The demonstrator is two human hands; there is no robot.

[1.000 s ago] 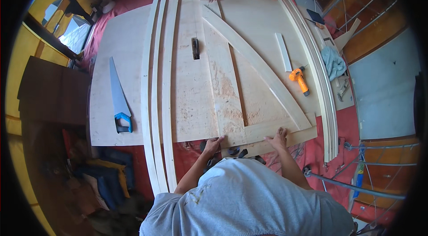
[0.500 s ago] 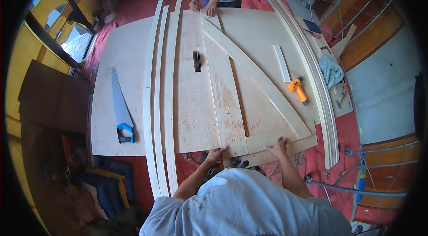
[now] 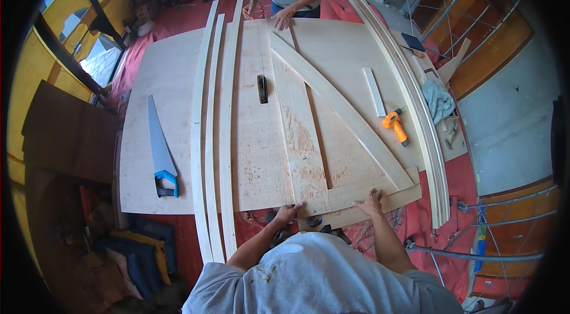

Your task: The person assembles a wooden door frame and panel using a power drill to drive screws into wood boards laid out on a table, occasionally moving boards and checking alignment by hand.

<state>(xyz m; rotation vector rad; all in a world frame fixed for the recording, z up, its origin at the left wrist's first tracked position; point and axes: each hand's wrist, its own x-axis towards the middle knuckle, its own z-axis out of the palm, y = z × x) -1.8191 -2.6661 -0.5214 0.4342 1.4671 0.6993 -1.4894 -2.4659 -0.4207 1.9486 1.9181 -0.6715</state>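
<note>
A wooden frame lies on a large plywood sheet. It has a wide upright board strewn with shavings, a crosspiece at its near end and a slanting board. My left hand grips the near left corner of the wide board, its fingers partly hidden. On the crosspiece rests my right hand, thumb stretched out to the left and fingers apart. Across the sheet, a co-worker's hand lies at the frame's far end; the other holds a pencil.
Three long wooden strips cross the sheet left of the frame. Further left lies a handsaw with a blue handle. A hand plane sits mid-sheet. An orange drill, a short batten and stacked long mouldings are at the right.
The co-worker's pencil hand has moved left, away from the frame's far end. My hands stay on the boards. The whole view has shifted slightly.
</note>
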